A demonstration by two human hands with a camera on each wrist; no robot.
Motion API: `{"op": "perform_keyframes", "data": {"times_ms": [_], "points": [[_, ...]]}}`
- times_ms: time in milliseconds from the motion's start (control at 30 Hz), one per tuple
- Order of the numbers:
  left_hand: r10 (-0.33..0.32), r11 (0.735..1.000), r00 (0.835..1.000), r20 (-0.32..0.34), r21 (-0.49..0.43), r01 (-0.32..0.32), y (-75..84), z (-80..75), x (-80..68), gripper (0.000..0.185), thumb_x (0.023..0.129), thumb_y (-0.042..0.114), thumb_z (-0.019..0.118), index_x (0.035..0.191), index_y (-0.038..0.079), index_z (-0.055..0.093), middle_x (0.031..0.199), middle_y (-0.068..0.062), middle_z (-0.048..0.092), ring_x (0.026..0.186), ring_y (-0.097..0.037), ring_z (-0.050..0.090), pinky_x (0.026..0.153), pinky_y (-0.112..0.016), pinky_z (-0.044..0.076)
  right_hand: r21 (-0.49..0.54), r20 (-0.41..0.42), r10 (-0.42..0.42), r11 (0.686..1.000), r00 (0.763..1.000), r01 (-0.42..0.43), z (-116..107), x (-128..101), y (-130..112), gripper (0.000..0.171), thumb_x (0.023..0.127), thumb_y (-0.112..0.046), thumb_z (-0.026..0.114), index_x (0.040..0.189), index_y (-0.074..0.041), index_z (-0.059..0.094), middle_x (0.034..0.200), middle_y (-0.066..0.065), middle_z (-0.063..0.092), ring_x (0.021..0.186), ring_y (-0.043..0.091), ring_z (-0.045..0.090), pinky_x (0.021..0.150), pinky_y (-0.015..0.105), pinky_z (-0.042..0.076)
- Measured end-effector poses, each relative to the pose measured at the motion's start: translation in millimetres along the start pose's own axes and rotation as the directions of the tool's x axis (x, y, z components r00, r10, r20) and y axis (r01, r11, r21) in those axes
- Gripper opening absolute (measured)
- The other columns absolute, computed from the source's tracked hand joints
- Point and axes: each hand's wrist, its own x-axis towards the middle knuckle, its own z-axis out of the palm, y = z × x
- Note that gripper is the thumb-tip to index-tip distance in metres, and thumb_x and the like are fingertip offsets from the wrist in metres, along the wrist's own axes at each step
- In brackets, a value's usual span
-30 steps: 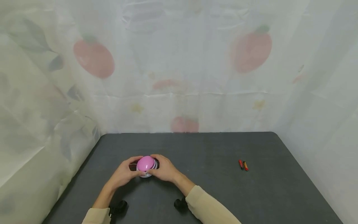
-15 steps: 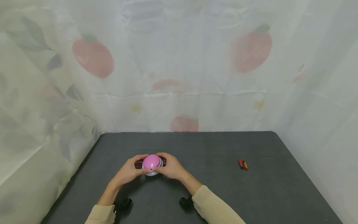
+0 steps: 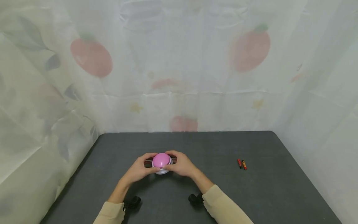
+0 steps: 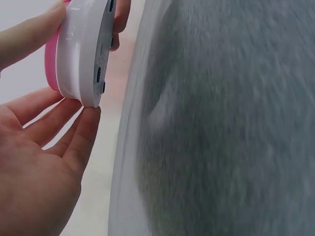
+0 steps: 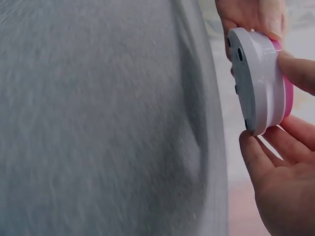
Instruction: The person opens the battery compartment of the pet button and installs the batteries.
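A round gadget with a pink dome [image 3: 161, 159] and a white base [image 4: 81, 49] is held between both hands, just above the dark grey table [image 3: 223, 193]. My left hand [image 3: 139, 169] grips its left side, with fingertips [image 4: 78, 128] under the rim. On the opposite side my right hand [image 3: 183, 166] curls its fingers [image 5: 261, 157] round the edge. The right wrist view shows the gadget's flat grey underside [image 5: 246, 83] with small holes, clear of the table top.
Two small red and orange batteries [image 3: 242, 164] lie side by side on the table's right part. A pale curtain [image 3: 179, 77] printed with fruit closes in the back and both sides. Black wrist mounts [image 3: 132, 202] sit at my cuffs.
Both hands have carried the pink gadget a little to the right and slightly further from me. The batteries have not moved.
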Motion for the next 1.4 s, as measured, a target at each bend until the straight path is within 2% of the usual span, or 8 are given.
{"op": "perform_keyframes", "data": {"times_ms": [267,533,767,933,1133,1400], "points": [[-0.002,1.000,1.000,0.009,-0.014,0.002,12.6,15.8,13.0,0.066,0.085,0.029,0.085,0.141,0.007,0.057,0.135,-0.012,0.059,0.112,-0.028,0.060,0.094,-0.051,0.051,0.014,-0.019,0.006,1.000,1.000,-0.005,-22,-13,-2,0.062,0.090,-0.024,0.080,0.143,-0.003,0.055,0.139,0.015,0.058,0.123,0.032,0.060,0.101,0.047,0.049],[0.023,1.000,1.000,0.018,-0.015,-0.023,24.5,33.1,26.1,0.064,0.087,0.029,0.083,0.141,0.006,0.057,0.134,-0.012,0.059,0.111,-0.028,0.061,0.090,-0.044,0.053,0.004,-0.037,0.003,1.000,0.999,-0.002,-42,-28,2,0.063,0.092,-0.025,0.078,0.145,-0.003,0.052,0.141,0.015,0.056,0.125,0.031,0.059,0.102,0.047,0.049],[0.037,0.998,0.998,0.050,-0.059,-0.034,35.5,47.2,36.4,0.062,0.087,0.024,0.083,0.141,0.006,0.057,0.134,-0.012,0.058,0.114,-0.031,0.060,0.095,-0.053,0.050,-0.004,-0.050,0.004,1.000,0.999,-0.004,-58,-41,4,0.064,0.093,-0.025,0.078,0.146,-0.001,0.051,0.142,0.016,0.055,0.125,0.033,0.059,0.101,0.048,0.049],[0.058,0.996,0.997,0.042,-0.077,-0.055,41.1,54.5,41.2,0.062,0.087,0.019,0.083,0.141,0.005,0.056,0.135,-0.013,0.058,0.114,-0.033,0.059,0.095,-0.057,0.049,-0.012,-0.062,0.015,1.000,0.998,-0.016,-67,-47,4,0.065,0.092,-0.026,0.078,0.146,-0.002,0.051,0.142,0.014,0.055,0.125,0.030,0.060,0.102,0.047,0.049],[0.071,0.996,0.995,0.069,-0.058,-0.067,47.7,59.7,45.3,0.061,0.087,0.026,0.083,0.140,0.009,0.058,0.133,-0.008,0.059,0.114,-0.028,0.059,0.097,-0.053,0.049,-0.001,-0.067,-0.003,1.000,0.998,0.002,-76,-55,4,0.064,0.093,-0.024,0.077,0.146,-0.001,0.051,0.142,0.017,0.055,0.126,0.033,0.059,0.102,0.049,0.049],[0.103,0.994,0.991,0.080,-0.033,-0.100,55.9,73.0,52.1,0.063,0.088,0.031,0.083,0.141,0.009,0.058,0.131,-0.006,0.060,0.112,-0.024,0.060,0.096,-0.050,0.050,-0.008,-0.094,0.028,1.000,0.995,-0.029,-88,-66,8,0.060,0.092,-0.024,0.078,0.143,-0.003,0.054,0.140,0.016,0.057,0.126,0.034,0.058,0.103,0.051,0.047]]}}
